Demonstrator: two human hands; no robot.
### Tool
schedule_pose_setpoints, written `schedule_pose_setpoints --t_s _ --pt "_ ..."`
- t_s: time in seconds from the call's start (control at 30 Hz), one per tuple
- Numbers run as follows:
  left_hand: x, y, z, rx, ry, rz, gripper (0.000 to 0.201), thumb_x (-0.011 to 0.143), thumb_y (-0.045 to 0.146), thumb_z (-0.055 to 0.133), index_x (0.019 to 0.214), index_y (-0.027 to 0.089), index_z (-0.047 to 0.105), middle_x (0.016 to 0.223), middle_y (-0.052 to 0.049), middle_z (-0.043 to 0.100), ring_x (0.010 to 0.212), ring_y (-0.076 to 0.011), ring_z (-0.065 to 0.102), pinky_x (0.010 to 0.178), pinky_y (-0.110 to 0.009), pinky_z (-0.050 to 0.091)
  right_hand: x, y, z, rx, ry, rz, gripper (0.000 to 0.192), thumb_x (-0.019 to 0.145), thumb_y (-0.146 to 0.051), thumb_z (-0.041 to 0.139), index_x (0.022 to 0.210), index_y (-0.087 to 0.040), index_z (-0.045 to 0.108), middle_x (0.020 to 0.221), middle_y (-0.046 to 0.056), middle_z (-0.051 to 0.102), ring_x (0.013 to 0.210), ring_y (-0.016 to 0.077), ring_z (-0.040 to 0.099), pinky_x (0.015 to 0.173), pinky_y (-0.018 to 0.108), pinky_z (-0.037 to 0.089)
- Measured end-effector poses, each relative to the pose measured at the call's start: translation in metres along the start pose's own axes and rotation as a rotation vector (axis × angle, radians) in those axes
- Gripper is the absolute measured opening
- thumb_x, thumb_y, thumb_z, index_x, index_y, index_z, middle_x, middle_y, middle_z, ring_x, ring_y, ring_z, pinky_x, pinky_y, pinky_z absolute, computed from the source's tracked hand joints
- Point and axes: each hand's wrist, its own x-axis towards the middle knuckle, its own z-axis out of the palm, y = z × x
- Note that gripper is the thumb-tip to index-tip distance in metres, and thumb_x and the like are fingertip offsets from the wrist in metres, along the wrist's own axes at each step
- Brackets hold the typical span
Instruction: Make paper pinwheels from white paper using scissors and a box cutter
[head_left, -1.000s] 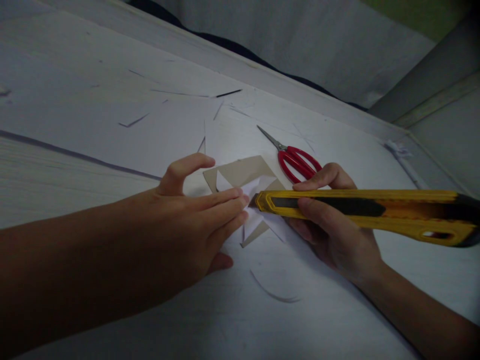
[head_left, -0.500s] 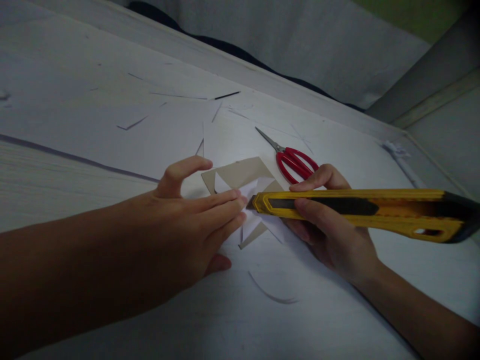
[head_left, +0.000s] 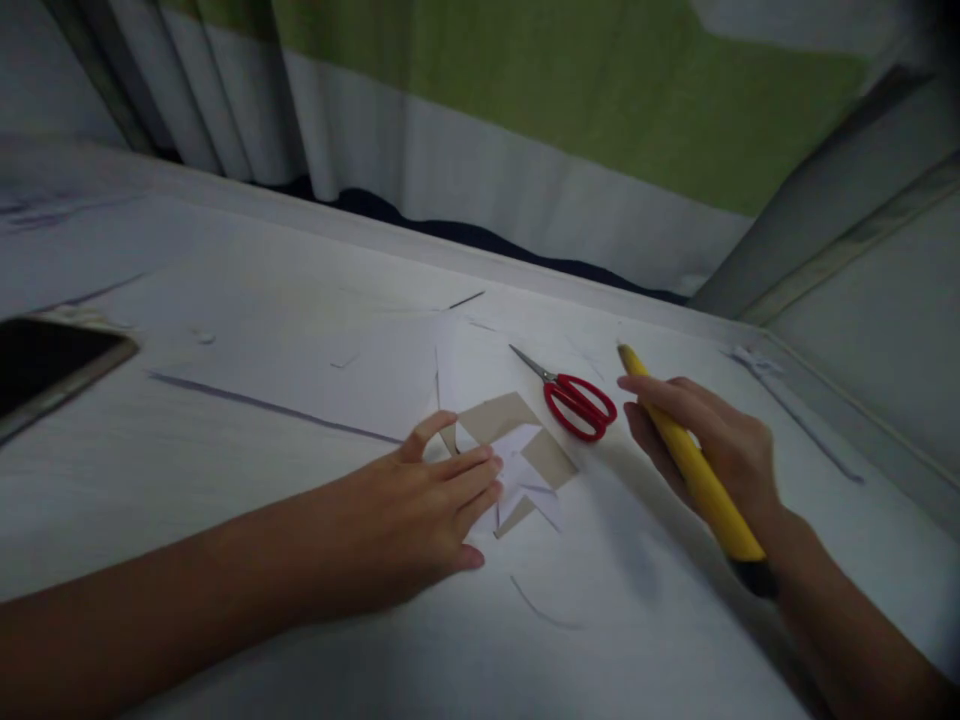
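Gripping the yellow utility knife (head_left: pixel 694 470) in our right hand (head_left: pixel 720 445), we are keeping our fingers clamped around its body at the right of the frame, its tip pointing toward the upper middle and its dark end near our wrist. Our left hand (head_left: pixel 420 515) is lying flat and open at the centre, fingertips pressing on the white paper cutout (head_left: pixel 517 470) that is resting on a piece of brown cardboard (head_left: pixel 499 415). Just right of the cardboard, red-handled scissors (head_left: pixel 574 397) are lying shut on the counter (head_left: pixel 225 450), between the cutout and the knife. At the far left edge, a dark phone (head_left: pixel 45 365) is lying on the counter. Thin paper slivers are sitting around the cutout.
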Motion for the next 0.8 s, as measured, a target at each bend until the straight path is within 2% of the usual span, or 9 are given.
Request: schedule_pose_setpoints --t_s 0.07,0.13,0.2,0.43,0.5,0.57,0.63,0.73,0.8 --pt "-0.002 0.0 -0.004 0.028 -0.024 0.01 0.033 0.08 0.035 0.043 0.104 0.014 0.053 0.11 -0.008 0.056 0.104 -0.0174 0.046 0.097 -0.041 0.014 -0.001 0.019 -0.006 -0.279 -0.053 -0.065 0.029 0.078 -0.02 0.042 0.105 -0.02 0.052 0.074 0.006 0.055 0.059 0.0163 0.051 0.053 0.029 0.039" --pt "-0.004 0.0 -0.007 0.041 -0.02 0.041 0.035 0.081 0.036 0.042 0.106 0.013 0.051 0.111 -0.008 0.055 0.107 -0.0189 0.043 0.096 -0.044 0.016 -0.003 0.037 -0.008 -0.473 -0.23 -0.043 0.033 0.078 -0.015 0.037 0.108 -0.016 0.051 0.078 0.009 0.057 0.06 0.0194 0.054 0.052 0.031 0.042" --pt "-0.006 0.001 -0.009 0.046 -0.023 0.041 0.039 0.081 0.037 0.041 0.107 0.009 0.049 0.109 -0.01 0.055 0.109 -0.0206 0.042 0.095 -0.045 0.019 -0.006 0.051 -0.007 -0.589 -0.322 -0.053 0.037 0.077 -0.008 0.033 0.107 -0.016 0.053 0.079 0.011 0.06 0.062 0.0218 0.057 0.052 0.033 0.045" --pt "-0.011 0.003 -0.014 0.07 0.018 0.085 0.039 0.079 0.039 0.043 0.097 0.007 0.053 0.099 -0.012 0.057 0.096 -0.0218 0.05 0.091 -0.05 0.026 -0.023 0.072 -0.011 -0.482 -0.392 -0.148 0.04 0.074 -0.004 0.034 0.098 -0.022 0.061 0.086 0.011 0.064 0.074 0.023 0.061 0.067 0.032 0.049" --pt "-0.012 0.002 -0.013 0.08 0.036 0.099 0.039 0.078 0.04 0.045 0.095 0.007 0.055 0.096 -0.011 0.058 0.095 -0.0215 0.05 0.09 -0.048 0.027 -0.019 0.07 -0.015 -0.434 -0.395 -0.137 0.044 0.075 -0.004 0.033 0.102 -0.027 0.059 0.083 0.01 0.065 0.07 0.0206 0.062 0.062 0.027 0.05" --pt "-0.013 0.002 -0.012 0.09 0.038 0.112 0.039 0.078 0.041 0.044 0.094 0.007 0.055 0.093 -0.011 0.059 0.091 -0.0221 0.052 0.089 -0.051 0.027 -0.002 0.055 -0.017 -0.468 -0.397 -0.132 0.045 0.077 -0.006 0.032 0.107 -0.029 0.055 0.085 0.009 0.065 0.068 0.0195 0.063 0.058 0.027 0.049" --pt "-0.013 0.001 -0.011 0.091 0.034 0.121 0.038 0.078 0.041 0.044 0.091 0.008 0.057 0.091 -0.011 0.059 0.09 -0.023 0.053 0.087 -0.054 0.027 0.029 0.02 -0.016 -0.53 -0.379 -0.157 0.043 0.075 -0.007 0.033 0.107 -0.024 0.056 0.09 0.01 0.063 0.071 0.0199 0.062 0.063 0.032 0.049" --pt "-0.013 0.0 -0.009 0.079 0.03 0.129 0.037 0.078 0.04 0.044 0.088 0.008 0.058 0.091 -0.011 0.06 0.089 -0.024 0.053 0.087 -0.055 0.026 0.09 -0.063 0.001 -0.558 -0.301 -0.218 0.035 0.077 -0.011 0.035 0.104 -0.015 0.056 0.092 0.013 0.061 0.078 0.0211 0.059 0.071 0.036 0.044" --pt "-0.013 -0.001 -0.008 0.062 0.0 0.125 0.037 0.079 0.04 0.041 0.089 0.01 0.059 0.092 -0.012 0.06 0.089 -0.0244 0.053 0.087 -0.054 0.026 0.128 -0.125 0.024 -0.401 -0.305 -0.306 0.027 0.079 -0.018 0.038 0.098 -0.016 0.057 0.092 0.01 0.06 0.082 0.0181 0.057 0.072 0.03 0.043"
